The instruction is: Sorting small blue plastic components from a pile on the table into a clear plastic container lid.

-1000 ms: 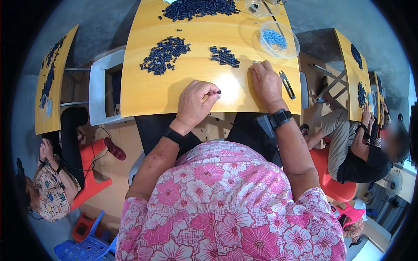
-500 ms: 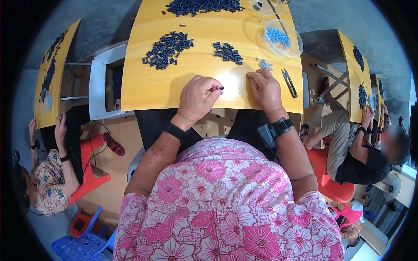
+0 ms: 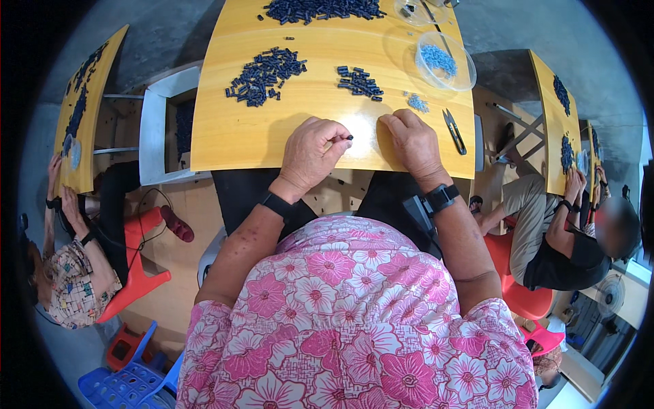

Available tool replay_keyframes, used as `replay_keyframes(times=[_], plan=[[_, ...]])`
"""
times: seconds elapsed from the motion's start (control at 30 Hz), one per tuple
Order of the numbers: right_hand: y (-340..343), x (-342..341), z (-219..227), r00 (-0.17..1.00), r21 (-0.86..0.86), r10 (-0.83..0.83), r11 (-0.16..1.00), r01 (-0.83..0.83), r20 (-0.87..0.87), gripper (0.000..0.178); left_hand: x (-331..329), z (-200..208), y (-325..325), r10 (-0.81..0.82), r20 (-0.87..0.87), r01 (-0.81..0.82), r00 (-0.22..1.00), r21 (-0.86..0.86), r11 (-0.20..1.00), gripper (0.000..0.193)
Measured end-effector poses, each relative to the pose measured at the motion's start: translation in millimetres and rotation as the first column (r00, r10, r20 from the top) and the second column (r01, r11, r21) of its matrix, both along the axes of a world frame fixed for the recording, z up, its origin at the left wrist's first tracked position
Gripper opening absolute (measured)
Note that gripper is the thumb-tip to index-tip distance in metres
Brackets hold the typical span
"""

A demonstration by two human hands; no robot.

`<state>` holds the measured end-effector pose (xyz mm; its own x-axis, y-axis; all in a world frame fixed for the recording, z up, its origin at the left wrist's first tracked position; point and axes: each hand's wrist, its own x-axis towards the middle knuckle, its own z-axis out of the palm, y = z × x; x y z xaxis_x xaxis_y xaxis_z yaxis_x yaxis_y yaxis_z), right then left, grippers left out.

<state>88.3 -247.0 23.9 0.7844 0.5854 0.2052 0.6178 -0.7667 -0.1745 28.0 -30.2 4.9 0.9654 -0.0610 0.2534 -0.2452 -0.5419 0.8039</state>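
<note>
At the front of the wooden table [image 3: 225, 146], my left hand [image 3: 310, 151] pinches a small black tube-like piece [image 3: 349, 138] between thumb and forefinger; its end sticks out to the right. My right hand [image 3: 413, 144] is apart from it, fingers pinched together; whatever they hold is too small or hidden to make out. A little heap of light-blue bits [image 3: 417, 103] lies just beyond my right hand. Farther in are a small pile of black pieces [image 3: 359, 82] and a bigger pile [image 3: 262, 75] to its left.
Thread snips [image 3: 454, 131] lie by the right edge. A clear plastic bowl [image 3: 466, 80] of light-blue bits stands behind them, with another clear container [image 3: 412, 12] beyond. A large black heap [image 3: 320, 8] covers the far end. Co-workers sit at tables on both sides.
My right hand has shifted slightly left, toward my left hand and off the light-blue heap. My left hand keeps its pinch on the black piece. The view has shifted slightly.
</note>
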Motion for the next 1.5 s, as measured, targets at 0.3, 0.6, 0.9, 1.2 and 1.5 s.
replay_keyframes(times=[0.3, 0.6, 0.9, 1.2, 1.5], plan=[[9.2, 0.8, -1.6, 0.974, 0.518, 0.033, 0.850, 0.092, -0.226, 0.034, 2.3, -2.4, -1.8, 0.023, 0.019, -0.022, 1.000, -0.070, 0.997, 0.009], [30.8, -17.5, -18.6, 0.548, 0.660, 0.368, 0.441, 0.609, -0.751, 0.015, 2.1, -5.6, 0.3, 0.039, 0.031, -0.038, 0.999, -0.044, 0.998, 0.009], [40.9, -23.1, -18.5, 0.482, 0.651, 0.482, 0.285, 0.703, -0.732, 0.011, 0.9, -8.2, 1.6, 0.038, 0.026, -0.037, 0.999, -0.028, 0.999, 0.010], [46.2, -26.6, -14.5, 0.515, 0.645, 0.413, 0.299, 0.703, -0.752, 0.015, -0.3, -7.8, 1.0, 0.053, 0.005, -0.053, 0.999, -0.053, 0.997, 0.011], [46.0, -31.5, -16.6, 0.625, 0.680, 0.282, 0.418, 0.603, -0.728, 0.019, -0.2, -10.7, 0.1, 0.059, 0.004, -0.059, 0.998, -0.063, 0.996, 0.011]])
